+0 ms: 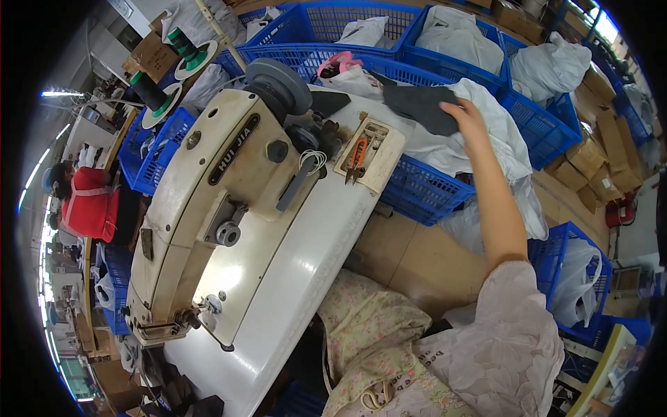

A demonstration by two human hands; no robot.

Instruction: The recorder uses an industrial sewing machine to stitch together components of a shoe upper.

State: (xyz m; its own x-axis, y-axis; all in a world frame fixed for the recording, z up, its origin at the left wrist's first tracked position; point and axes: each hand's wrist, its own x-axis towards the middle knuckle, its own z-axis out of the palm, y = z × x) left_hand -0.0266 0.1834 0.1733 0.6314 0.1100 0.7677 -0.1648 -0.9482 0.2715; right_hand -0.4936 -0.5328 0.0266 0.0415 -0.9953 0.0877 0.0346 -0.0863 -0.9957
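My right hand reaches out over the blue crates on the far side, its fingers closed on the edge of a dark grey fabric piece. Flat and floppy, the piece lies partly over white plastic bags. My left hand is nowhere in the picture. To the left of my arm stands a cream industrial sewing machine on a white table. In a small tray on its far end rest orange-handled thread snips. Another dark fabric piece sits just behind the machine's handwheel.
Blue crates with bagged goods line the far side. Cardboard boxes pile up at the right. Thread cones stand at the upper left. Someone in red sits further left. Dark pieces lie at the table's near-left end.
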